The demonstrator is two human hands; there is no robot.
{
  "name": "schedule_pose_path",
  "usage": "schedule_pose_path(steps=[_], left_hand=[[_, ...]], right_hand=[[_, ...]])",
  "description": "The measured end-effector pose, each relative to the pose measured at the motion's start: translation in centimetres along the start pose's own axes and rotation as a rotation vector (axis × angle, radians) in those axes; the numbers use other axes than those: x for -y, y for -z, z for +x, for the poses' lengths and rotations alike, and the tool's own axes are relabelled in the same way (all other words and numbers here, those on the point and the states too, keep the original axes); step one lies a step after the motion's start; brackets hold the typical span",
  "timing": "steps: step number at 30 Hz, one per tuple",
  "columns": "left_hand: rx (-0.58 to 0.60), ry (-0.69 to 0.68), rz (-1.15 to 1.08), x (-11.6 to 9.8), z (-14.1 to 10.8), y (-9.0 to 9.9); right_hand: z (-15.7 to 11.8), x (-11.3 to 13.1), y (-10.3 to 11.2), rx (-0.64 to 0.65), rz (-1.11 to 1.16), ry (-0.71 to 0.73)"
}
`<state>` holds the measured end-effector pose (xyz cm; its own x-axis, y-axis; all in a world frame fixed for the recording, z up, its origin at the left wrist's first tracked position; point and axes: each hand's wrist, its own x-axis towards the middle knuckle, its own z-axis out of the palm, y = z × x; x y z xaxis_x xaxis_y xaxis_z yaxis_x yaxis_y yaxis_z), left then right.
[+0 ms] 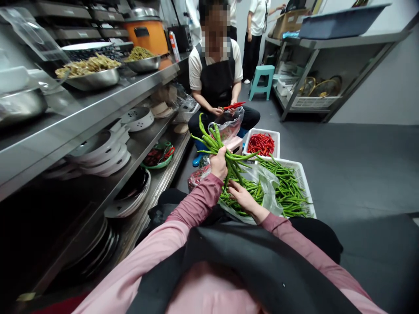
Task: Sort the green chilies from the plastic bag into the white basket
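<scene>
Peppers [215, 140]: left fingers [222, 153] grasping | right fingers [235, 188]: loose | broad floor [347, 165] beyond basket [305, 184] rim

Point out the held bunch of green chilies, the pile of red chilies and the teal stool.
Bunch of green chilies [233, 158]: head view, on its middle.
Pile of red chilies [261, 144]: head view, on its middle.
Teal stool [264, 70]: head view, on its seat.

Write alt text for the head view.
A person's left hand grips a bunch of long green chili peppers, the right hand just below, over a clear plastic bag of more. Opposite, a seated co-worker holds red chili peppers, a white basket of them nearby.
</scene>
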<state>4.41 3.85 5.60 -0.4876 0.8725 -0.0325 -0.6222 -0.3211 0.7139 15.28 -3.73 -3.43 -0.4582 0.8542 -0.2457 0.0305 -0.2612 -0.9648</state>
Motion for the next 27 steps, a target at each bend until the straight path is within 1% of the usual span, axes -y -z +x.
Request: schedule_pose_path(steps=[1,2,4,5,8,10,13,16,17,18,20,22,23,24,25,26,27], left_hand=[[0.0,0.009,0.009,0.0,-0.1,0.0],[-0.002,0.02,0.02,0.0,-0.3,0.1],[-0.016,0.041,0.04,-0.1,-0.4,0.2],[-0.024,0.046,0.05,-0.2,-0.4,0.2],[-0.03,0.025,0.09,-0.3,-0.1,0.3],[-0.013,-0.002,0.124,-0.3,0.2,0.5],[0.003,-0.028,0.188,-0.2,0.5,0.7],[0.012,-0.075,0.286,0.2,0.0,1.0],[0.027,-0.112,0.331,0.4,-0.4,1.2],[0.053,-0.167,0.385,0.6,-0.9,1.4],[0.167,-0.297,0.534,1.0,-2.1,2.0],[0.295,-0.397,0.707,0.9,-2.9,2.7],[0.334,-0.424,0.773,0.7,-3.1,3.1],[0.356,-0.436,0.819,0.5,-3.2,3.4],[0.365,-0.438,0.844,0.2,-3.1,3.6],[0.373,-0.43,0.855,-0.1,-3.1,3.7],[0.388,-0.414,0.861,-0.3,-3.1,3.8]], right_hand=[[0.1,0.2,-0.1,0.01,-0.071,0.038],[0.1,0.4,-0.3,0.047,-0.111,0.059],[0.1,0.5,-0.6,0.144,-0.096,0.063],[0.0,0.5,-0.7,0.172,-0.07,0.051],[-0.1,0.5,-0.6,0.167,-0.055,0.035],[-0.2,0.6,-0.4,0.171,-0.059,0.041],[-0.5,0.7,-0.3,0.205,0.033,0.057],[-0.4,0.6,-0.6,0.214,0.042,0.063],[-0.3,0.5,-0.6,0.193,0.023,0.025],[0.0,0.4,-0.5,0.156,-0.001,-0.048],[0.4,0.0,0.0,0.033,-0.076,-0.235],[0.0,-0.4,0.9,-0.09,-0.278,-0.365],[-0.6,-0.6,1.4,-0.142,-0.429,-0.381],[-1.4,-0.6,2.0,-0.187,-0.577,-0.353],[-2.5,-0.5,2.6,-0.226,-0.691,-0.283],[-3.7,-0.3,3.2,-0.27,-0.746,-0.181],[-4.9,0.2,3.9,-0.319,-0.731,-0.05]])
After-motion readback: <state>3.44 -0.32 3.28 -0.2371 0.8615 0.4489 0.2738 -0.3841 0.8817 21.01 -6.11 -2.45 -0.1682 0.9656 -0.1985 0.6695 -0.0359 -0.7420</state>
